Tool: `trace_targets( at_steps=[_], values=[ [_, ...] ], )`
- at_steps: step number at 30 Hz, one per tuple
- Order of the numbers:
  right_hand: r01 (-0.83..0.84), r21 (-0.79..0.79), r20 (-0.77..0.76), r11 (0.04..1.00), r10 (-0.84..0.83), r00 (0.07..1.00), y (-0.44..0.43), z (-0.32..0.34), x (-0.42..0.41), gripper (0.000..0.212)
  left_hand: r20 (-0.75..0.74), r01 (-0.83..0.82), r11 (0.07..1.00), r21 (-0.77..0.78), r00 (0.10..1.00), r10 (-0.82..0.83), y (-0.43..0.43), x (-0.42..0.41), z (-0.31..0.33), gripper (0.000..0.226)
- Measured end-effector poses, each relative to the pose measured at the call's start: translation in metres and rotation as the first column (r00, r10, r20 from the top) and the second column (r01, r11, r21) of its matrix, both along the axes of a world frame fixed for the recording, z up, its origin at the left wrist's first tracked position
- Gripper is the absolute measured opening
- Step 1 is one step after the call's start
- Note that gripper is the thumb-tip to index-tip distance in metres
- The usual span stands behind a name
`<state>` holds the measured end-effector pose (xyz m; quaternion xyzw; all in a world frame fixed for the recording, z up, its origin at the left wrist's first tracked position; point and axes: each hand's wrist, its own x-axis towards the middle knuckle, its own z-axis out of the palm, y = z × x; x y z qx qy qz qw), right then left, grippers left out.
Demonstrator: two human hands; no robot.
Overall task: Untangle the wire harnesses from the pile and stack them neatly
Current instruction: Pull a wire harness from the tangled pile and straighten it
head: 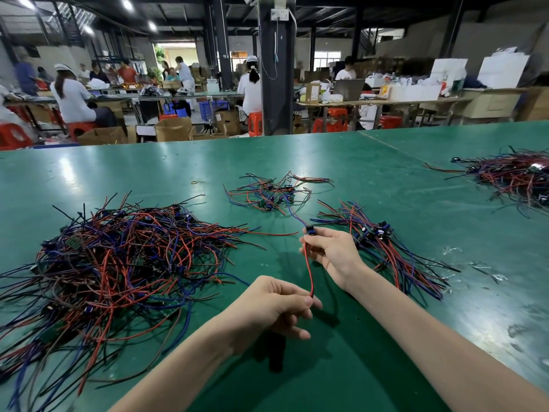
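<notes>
Leftward, the tangled pile (118,263) sprawled on the green table (386,162). The left hand (273,304) pinched the near tip of a red wire (309,269), which ran almost straight away from the person to its plug (310,231), gripped by the right hand (329,251), just beside the sorted bundle (386,242).

We count four heaps of wire harnesses on one green table (386,179): one large tangled pile (118,257), one small loose cluster (273,193), one aligned stack (386,245) and one far pile (514,176). The harnesses inside each heap are too tangled for us to count. We count one single harness (309,269) pinched by two hands, one left hand (273,307) and one right hand (329,252). We also count one rubber band (194,182).
</notes>
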<state>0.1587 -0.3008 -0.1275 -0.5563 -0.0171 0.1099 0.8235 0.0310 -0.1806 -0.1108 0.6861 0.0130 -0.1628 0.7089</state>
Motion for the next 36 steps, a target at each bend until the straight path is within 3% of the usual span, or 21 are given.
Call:
trace_targets(
  at_steps=[8,14,22,28,30,33,36],
  values=[
    [-0.03,-0.055,0.029,0.998,0.032,0.999,0.003,-0.001,-0.002,0.013,0.239,0.006,0.984,0.181,0.97,-0.05,-0.002,-0.001,-0.006,0.018],
    [0.027,-0.021,0.0,0.999,-0.027,1.0,-0.001,0.0,0.0,0.013,0.145,-0.061,0.984,0.166,0.989,0.037,-0.005,0.001,-0.006,0.038],
    [-0.015,0.174,0.037,0.985,0.009,0.999,-0.01,0.027,0.002,0.013,0.008,-0.233,0.953,0.195,0.972,0.236,0.007,0.011,-0.005,0.041],
    [-0.037,0.138,0.128,0.99,0.019,0.992,-0.015,0.034,0.002,0.012,0.017,-0.313,0.935,0.165,0.949,0.314,0.018,0.016,-0.004,0.035],
    [0.003,0.1,0.127,0.995,-0.016,0.992,-0.013,0.031,0.003,0.014,0.04,-0.276,0.947,0.164,0.961,0.273,0.019,0.013,-0.004,0.036],
    [0.058,0.017,0.145,0.998,-0.06,0.988,-0.012,0.024,0.003,0.018,0.136,-0.103,0.984,0.146,0.987,0.083,0.009,0.005,-0.002,0.027],
    [0.014,-0.006,0.148,1.0,-0.013,0.989,-0.005,0.018,-0.002,0.019,0.201,0.027,0.992,0.125,0.978,-0.052,0.001,-0.002,0.002,0.02]
  ],
)
